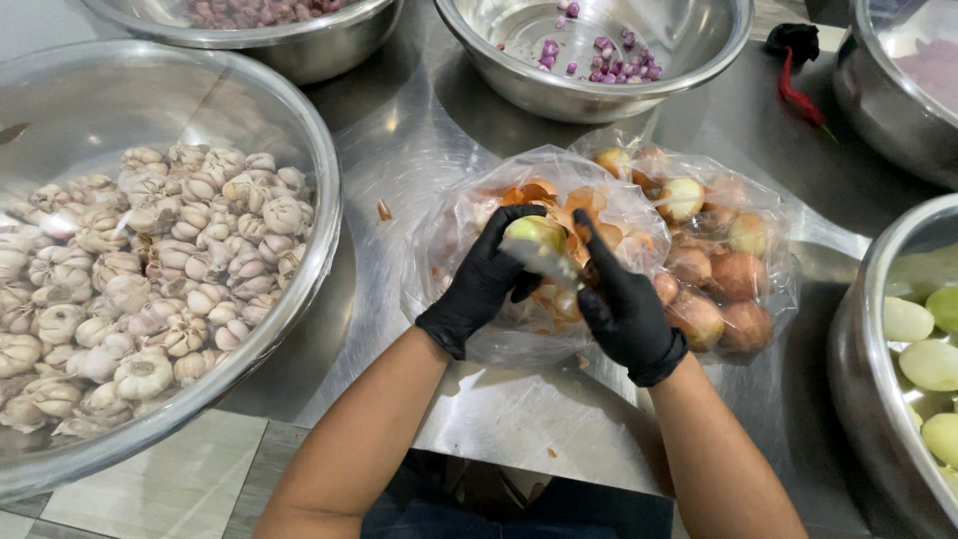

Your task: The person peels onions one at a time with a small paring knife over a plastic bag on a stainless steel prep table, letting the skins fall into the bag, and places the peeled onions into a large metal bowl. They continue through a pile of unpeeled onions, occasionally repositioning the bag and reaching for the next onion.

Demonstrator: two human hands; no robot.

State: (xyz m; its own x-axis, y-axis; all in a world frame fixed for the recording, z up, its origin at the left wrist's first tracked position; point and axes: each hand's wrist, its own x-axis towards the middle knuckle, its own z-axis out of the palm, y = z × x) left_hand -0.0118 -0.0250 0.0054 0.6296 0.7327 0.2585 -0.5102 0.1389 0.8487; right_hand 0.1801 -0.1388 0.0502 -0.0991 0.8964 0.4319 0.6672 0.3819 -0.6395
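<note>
The big garlic bowl (pixel 299 150) sits over the desk (pixel 419 130) edge — a bump could tip it. Above the peel bag (pixel 469 230), both hands grip one onion (pixel 534 233): left hand (pixel 489 274), right hand (pixel 621 299) — slippery, it might drop.

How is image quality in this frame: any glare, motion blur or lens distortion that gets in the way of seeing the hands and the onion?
Head view: bright glare streaks across the steel table and the plastic bag; the onion and the blade beside it are slightly motion-blurred; the left hand and right hand, in black gloves, lose surface detail; the garlic bowl bulges at the wide-angle edge.
</note>
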